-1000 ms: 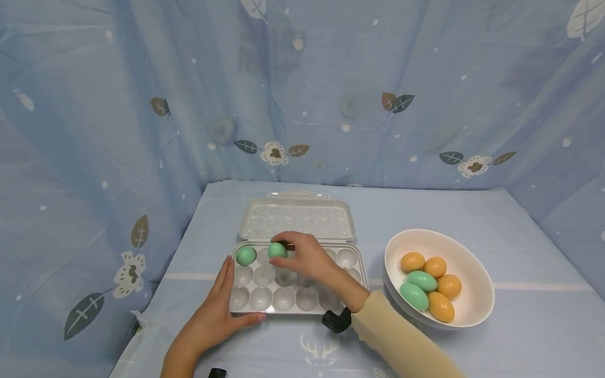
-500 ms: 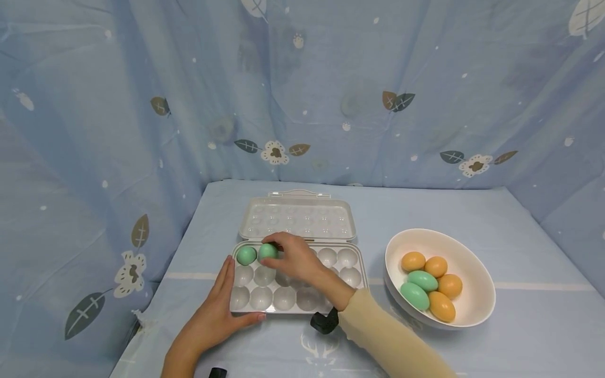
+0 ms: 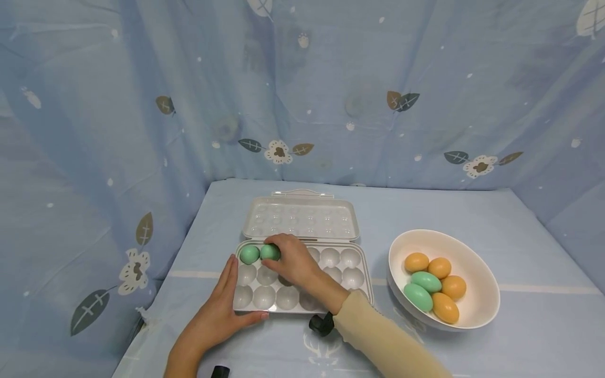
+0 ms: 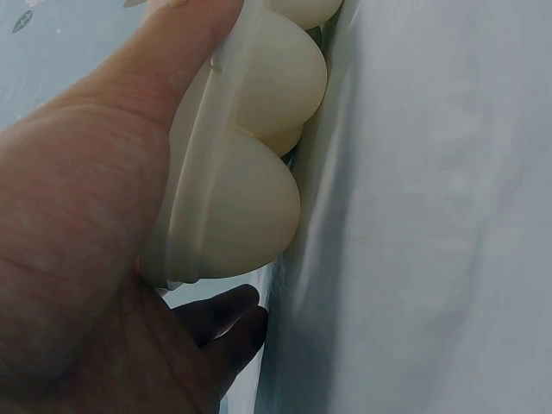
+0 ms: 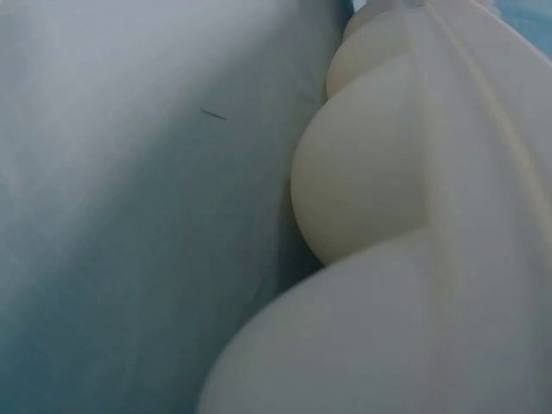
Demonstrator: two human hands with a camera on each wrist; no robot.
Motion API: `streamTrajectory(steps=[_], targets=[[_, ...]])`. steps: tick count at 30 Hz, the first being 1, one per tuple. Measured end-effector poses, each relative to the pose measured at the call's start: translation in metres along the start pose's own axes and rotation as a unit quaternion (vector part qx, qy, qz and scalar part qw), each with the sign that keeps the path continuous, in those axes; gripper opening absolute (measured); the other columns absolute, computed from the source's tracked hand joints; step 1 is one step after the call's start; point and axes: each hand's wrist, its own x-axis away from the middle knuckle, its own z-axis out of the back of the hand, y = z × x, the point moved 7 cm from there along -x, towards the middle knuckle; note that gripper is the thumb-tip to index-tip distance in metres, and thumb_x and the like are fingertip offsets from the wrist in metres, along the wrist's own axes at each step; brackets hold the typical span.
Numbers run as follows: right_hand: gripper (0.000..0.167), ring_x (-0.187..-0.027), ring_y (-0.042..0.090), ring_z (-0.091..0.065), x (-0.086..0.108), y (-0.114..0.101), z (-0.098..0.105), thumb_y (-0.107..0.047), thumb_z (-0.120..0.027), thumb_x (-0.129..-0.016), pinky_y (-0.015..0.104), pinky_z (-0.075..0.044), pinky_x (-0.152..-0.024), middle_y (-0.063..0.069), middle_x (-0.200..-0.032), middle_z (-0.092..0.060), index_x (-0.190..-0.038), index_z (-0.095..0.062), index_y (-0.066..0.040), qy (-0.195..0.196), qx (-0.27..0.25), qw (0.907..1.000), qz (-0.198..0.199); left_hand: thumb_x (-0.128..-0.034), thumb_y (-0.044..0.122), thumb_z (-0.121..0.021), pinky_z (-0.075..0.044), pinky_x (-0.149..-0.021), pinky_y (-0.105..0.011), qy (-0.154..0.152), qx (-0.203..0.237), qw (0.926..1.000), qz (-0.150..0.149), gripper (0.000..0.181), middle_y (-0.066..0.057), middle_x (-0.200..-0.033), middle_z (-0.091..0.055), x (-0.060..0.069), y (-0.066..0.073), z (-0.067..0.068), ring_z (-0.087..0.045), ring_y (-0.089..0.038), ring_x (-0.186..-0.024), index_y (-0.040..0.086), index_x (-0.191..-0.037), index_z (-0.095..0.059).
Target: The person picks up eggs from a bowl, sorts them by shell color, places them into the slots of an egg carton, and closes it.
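Egg tray (image 3: 263, 297) on the worktop (image 3: 425, 210), lid (image 3: 301, 219) on its far side, egg (image 3: 249, 254) in the far-left cup (image 3: 242, 262), second egg (image 3: 270, 252) just right, bowl (image 3: 478, 296) with six eggs (image 3: 426, 282) right of tray, curtain (image 3: 331, 79) beyond.

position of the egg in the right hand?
Head view, left of centre: the held egg at the back row of the tray, right of another green egg.

Evenly lit head view, dimmer wrist views, egg tray (image 5: 366, 168) softly blurred in right wrist view, shadow beside it.
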Motion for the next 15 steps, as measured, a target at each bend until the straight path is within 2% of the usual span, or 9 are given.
streamTrajectory(steps=[10, 15], targets=[[0.038, -0.111, 0.019, -0.066, 0.004, -0.003, 0.004, -0.027, -0.078, -0.094, 0.031, -0.056, -0.094, 0.005, -0.123, -0.072, -0.126, -0.07, -0.008, -0.002, 0.008, 1.0, 0.0, -0.0752, 0.067, -0.082, -0.023, -0.121, -0.065, 0.0, -0.001, 1.0, 0.001, 0.14, -0.018, -0.173, 0.008, -0.001, -0.001, -0.001, -0.006, -0.044, -0.157, 0.006, -0.165, 0.007], [0.042, -0.117, 0.02, -0.066, 0.008, -0.001, 0.015, -0.03, -0.079, -0.093, 0.035, -0.054, -0.1, 0.005, -0.125, -0.071, -0.128, -0.069, -0.01, 0.006, 0.002, 1.0, -0.002, -0.0742, 0.067, -0.083, -0.024, -0.12, -0.065, 0.007, -0.005, 1.0, -0.002, 0.141, -0.018, -0.173, 0.006, 0.0, 0.001, 0.001, -0.008, -0.044, -0.157, 0.006, -0.165, 0.005]])
